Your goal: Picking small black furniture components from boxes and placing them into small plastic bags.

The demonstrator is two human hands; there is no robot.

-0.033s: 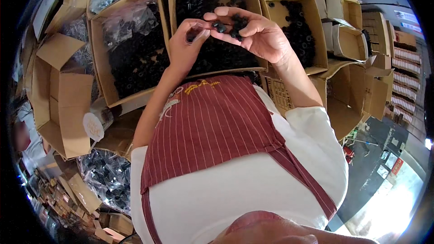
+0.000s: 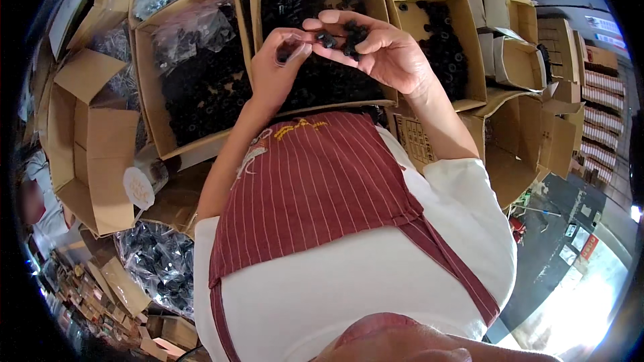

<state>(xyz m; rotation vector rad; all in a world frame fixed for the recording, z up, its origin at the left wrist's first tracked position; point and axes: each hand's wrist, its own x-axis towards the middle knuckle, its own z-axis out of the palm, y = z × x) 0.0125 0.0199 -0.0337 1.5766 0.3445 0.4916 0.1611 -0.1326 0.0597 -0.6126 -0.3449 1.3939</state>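
Note:
Over the middle carton (image 2: 391, 70) of loose black parts, my two hands meet. My right hand (image 2: 396, 57) is turned palm up, its fingers curled around several small black ring-like parts (image 2: 354, 37). One more dark part (image 2: 326, 40) lies at its fingers, close to my left fingertips. My left hand (image 2: 274, 70) is closed in a loose ring, thumb against fingers. Something clear and thin, like a plastic bag (image 2: 290, 49), shows inside that curl; its full shape is hidden by the fingers.
Left stands a carton (image 2: 151, 87) of black parts with a clear bag (image 2: 194, 37) on top. Another carton (image 2: 473, 60) of black rings is on the right. Open boxes (image 2: 513, 141) flank both sides. A bag of dark parts (image 2: 157, 265) lies lower left; another person (image 2: 43, 198) is at far left.
The dark part at my right fingers has turned slightly. Both hands keep nearly the same place and grip.

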